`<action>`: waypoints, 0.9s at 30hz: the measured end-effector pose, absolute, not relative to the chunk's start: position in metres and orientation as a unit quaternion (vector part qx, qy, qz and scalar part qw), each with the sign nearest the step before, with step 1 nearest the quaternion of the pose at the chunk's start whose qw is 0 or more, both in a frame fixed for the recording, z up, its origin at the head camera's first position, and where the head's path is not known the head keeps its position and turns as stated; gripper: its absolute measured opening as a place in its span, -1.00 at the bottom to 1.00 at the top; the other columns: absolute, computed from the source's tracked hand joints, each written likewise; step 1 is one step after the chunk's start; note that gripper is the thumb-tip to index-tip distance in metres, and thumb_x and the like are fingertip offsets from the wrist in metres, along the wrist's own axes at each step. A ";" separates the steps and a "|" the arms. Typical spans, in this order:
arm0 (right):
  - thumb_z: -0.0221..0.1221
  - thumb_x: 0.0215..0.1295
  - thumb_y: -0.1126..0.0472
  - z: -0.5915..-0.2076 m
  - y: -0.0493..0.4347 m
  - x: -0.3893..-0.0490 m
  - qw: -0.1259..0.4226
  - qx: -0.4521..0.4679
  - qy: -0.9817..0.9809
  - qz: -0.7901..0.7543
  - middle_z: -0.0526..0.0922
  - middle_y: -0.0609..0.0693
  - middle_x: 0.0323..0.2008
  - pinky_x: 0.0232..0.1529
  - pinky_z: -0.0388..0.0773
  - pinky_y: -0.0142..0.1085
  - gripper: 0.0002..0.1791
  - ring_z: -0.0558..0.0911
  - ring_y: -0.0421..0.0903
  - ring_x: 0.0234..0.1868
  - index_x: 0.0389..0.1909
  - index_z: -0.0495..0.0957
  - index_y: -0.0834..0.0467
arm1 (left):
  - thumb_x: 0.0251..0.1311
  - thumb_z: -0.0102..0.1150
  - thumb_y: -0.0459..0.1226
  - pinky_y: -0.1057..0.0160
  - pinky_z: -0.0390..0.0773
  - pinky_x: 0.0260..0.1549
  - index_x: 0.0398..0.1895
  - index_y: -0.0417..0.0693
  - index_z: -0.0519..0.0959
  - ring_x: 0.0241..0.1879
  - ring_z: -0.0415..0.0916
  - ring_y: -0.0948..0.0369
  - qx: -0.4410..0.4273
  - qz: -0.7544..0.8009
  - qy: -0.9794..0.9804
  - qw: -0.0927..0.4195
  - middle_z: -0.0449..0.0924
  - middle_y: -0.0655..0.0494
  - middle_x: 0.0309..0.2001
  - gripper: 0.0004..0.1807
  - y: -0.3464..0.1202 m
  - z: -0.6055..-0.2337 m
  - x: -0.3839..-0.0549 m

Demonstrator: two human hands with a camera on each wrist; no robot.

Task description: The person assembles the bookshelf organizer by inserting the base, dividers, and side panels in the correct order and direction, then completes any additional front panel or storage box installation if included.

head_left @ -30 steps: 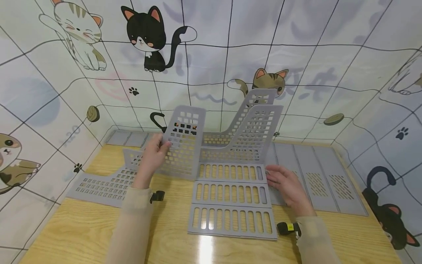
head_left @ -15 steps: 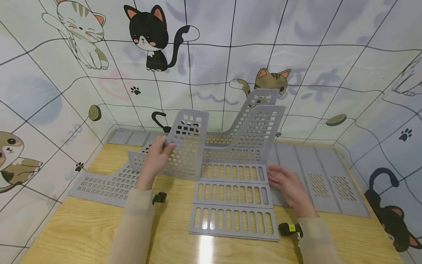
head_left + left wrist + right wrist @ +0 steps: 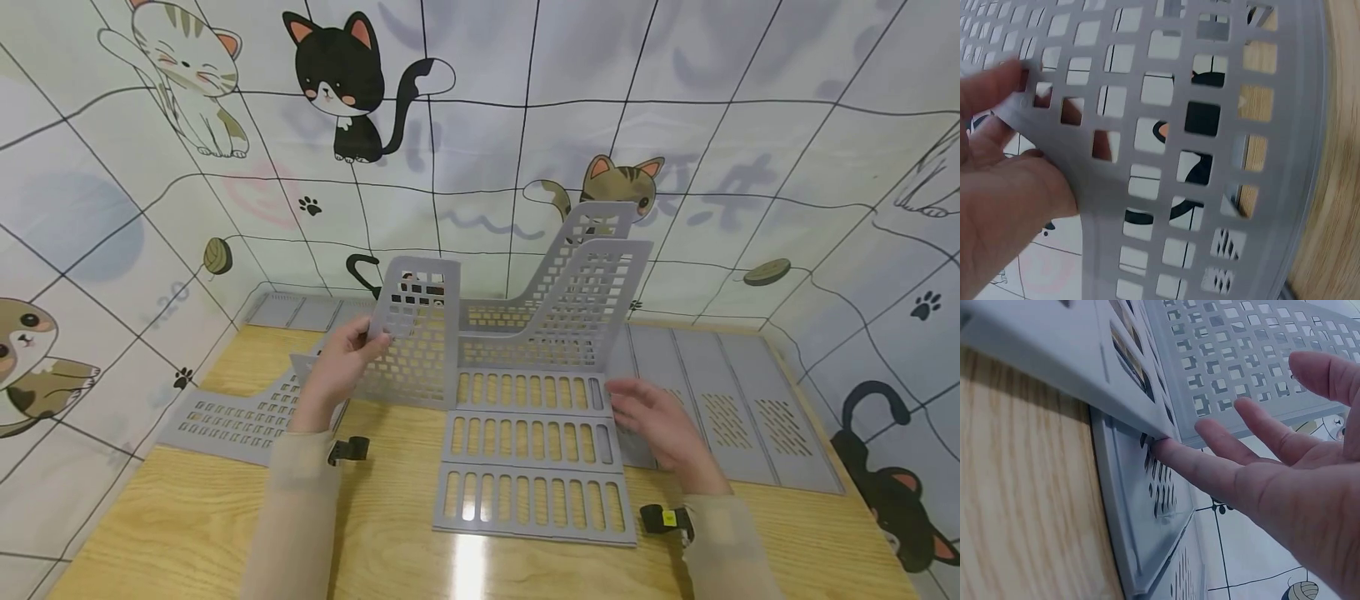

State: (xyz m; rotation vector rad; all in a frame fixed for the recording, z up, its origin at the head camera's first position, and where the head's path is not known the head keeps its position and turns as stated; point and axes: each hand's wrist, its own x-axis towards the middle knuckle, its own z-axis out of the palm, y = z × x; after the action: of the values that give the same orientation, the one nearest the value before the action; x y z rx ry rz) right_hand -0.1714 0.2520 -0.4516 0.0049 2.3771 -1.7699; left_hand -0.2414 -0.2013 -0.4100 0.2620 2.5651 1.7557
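My left hand (image 3: 339, 367) pinches the sloping edge of a standing grey perforated side panel (image 3: 412, 367), thumb on the near face; in the left wrist view fingers show through its square holes. That panel stands at the left of a slotted grey base panel (image 3: 528, 442). Two similar upright perforated panels, a front one (image 3: 577, 317) and a rear one (image 3: 592, 221), rise at the back of the base. My right hand (image 3: 660, 425) has its fingers extended at the base's right edge; in the right wrist view one fingertip (image 3: 1163, 447) touches that edge.
Another perforated side panel (image 3: 225, 425) lies on the wooden table (image 3: 375, 542) at left. Flat grey panels with slots (image 3: 738, 408) lie at right, and a further flat one (image 3: 292, 311) lies at the back left. A cat-patterned sheet (image 3: 480, 142) closes off the back and sides.
My left hand has shifted left and slightly down over the last half second, and the top of the panel it holds has come left with it. The right hand stays nearly still.
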 end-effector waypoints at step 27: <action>0.04 0.62 0.19 -0.450 0.252 -0.169 0.105 -0.014 0.813 -0.573 0.32 0.44 0.42 0.36 0.41 0.05 -0.49 0.40 0.30 0.38 0.38 0.33 0.47 | 0.32 0.33 -0.39 0.25 0.50 -0.14 -0.32 -0.41 0.62 -0.07 0.69 0.21 0.088 0.593 0.798 0.060 0.79 -0.08 -0.12 -0.82 -0.182 -0.406 -0.238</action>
State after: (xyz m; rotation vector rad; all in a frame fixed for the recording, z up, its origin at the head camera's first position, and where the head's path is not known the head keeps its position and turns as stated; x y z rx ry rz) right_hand -0.1688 0.2518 -0.4505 -0.0421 2.3963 -1.6887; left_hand -0.2376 -0.1821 -0.4059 0.2664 2.4152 1.7949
